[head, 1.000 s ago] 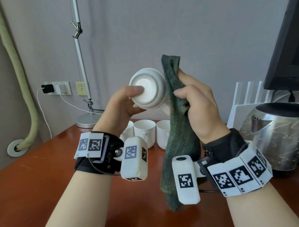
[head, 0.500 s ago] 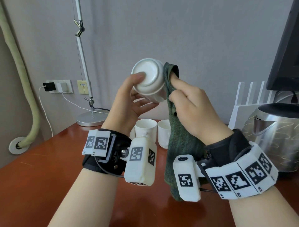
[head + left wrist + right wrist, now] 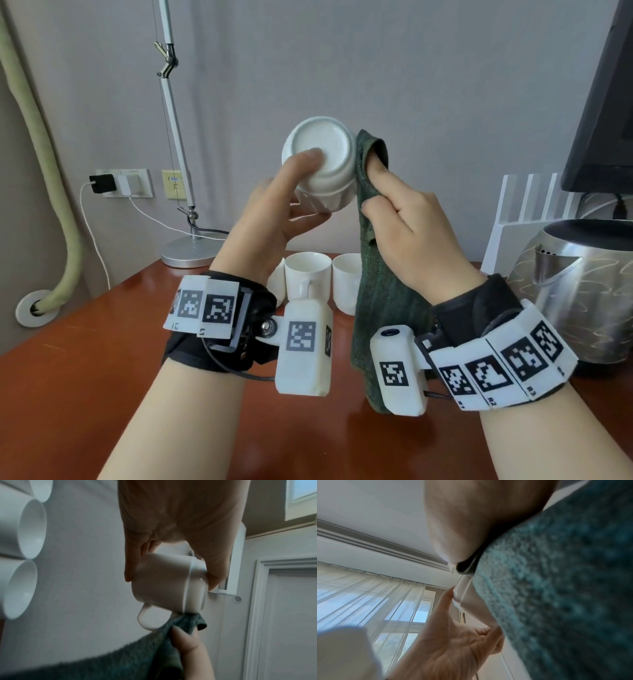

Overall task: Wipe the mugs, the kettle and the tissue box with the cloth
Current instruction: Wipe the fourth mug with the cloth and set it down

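Note:
My left hand (image 3: 274, 209) holds a white mug (image 3: 322, 161) up in the air, its base turned toward me, thumb on the base and fingers under the rim. In the left wrist view the mug (image 3: 164, 582) shows its handle pointing down. My right hand (image 3: 407, 226) grips a dark green cloth (image 3: 380, 301) and presses its top edge against the mug's right side; the rest hangs down to the table. Three more white mugs (image 3: 308, 277) stand on the table behind my wrists. The steel kettle (image 3: 582, 291) stands at the right. The tissue box is not in view.
The red-brown table (image 3: 85, 359) runs under my arms. A desk lamp base (image 3: 190, 251) stands at the back left, with a wall socket (image 3: 123, 183) and cable behind it. A white slatted rack (image 3: 527, 219) and a dark monitor (image 3: 606, 120) are at the back right.
The mug has turned so its base faces me more squarely. My right hand slid down the mug's right side with the cloth, whose top edge has dropped to level with the mug.

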`<control>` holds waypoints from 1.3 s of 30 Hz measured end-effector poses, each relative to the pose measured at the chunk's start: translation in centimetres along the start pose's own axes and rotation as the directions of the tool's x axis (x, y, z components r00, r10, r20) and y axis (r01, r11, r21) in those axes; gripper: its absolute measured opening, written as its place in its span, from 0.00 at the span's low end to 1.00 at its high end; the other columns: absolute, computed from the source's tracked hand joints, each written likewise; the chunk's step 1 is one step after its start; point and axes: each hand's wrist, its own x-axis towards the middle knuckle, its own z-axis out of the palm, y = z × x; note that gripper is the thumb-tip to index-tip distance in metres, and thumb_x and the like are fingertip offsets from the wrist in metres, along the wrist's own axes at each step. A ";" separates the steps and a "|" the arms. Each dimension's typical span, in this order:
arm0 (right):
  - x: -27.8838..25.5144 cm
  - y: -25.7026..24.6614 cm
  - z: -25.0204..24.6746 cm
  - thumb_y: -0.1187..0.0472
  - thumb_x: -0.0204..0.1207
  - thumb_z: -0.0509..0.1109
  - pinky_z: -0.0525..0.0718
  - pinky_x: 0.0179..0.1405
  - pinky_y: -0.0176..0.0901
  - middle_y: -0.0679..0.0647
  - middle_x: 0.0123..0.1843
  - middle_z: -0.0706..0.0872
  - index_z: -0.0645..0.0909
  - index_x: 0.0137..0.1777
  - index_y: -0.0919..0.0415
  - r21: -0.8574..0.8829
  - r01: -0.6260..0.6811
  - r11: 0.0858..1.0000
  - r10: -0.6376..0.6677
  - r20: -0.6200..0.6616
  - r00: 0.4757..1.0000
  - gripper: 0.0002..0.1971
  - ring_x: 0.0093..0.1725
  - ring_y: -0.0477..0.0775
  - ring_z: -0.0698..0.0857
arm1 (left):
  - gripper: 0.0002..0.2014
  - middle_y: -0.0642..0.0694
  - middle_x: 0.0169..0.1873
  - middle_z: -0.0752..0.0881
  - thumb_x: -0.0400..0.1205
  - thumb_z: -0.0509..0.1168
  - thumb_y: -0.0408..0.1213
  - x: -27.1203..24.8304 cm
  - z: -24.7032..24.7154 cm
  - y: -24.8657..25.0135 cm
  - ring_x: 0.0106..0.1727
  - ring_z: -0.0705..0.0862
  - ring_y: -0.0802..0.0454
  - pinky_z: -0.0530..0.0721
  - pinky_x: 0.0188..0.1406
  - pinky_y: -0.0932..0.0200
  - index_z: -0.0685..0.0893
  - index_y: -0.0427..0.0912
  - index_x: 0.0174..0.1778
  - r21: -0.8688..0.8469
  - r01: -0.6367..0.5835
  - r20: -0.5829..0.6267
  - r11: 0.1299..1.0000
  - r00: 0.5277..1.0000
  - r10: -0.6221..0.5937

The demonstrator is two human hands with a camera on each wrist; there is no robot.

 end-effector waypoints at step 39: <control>-0.7 0.2 1.1 0.61 0.72 0.53 0.64 0.21 0.40 0.44 0.19 0.61 0.82 0.69 0.55 -0.057 0.299 0.952 -0.305 -0.129 0.944 0.27 0.23 0.53 0.64 | 0.45 0.54 0.58 0.83 0.46 0.75 0.57 0.6 -1.9 0.0 0.57 0.83 0.60 0.82 0.50 0.62 0.77 0.51 0.63 0.440 -0.234 0.029 0.867 0.969 0.247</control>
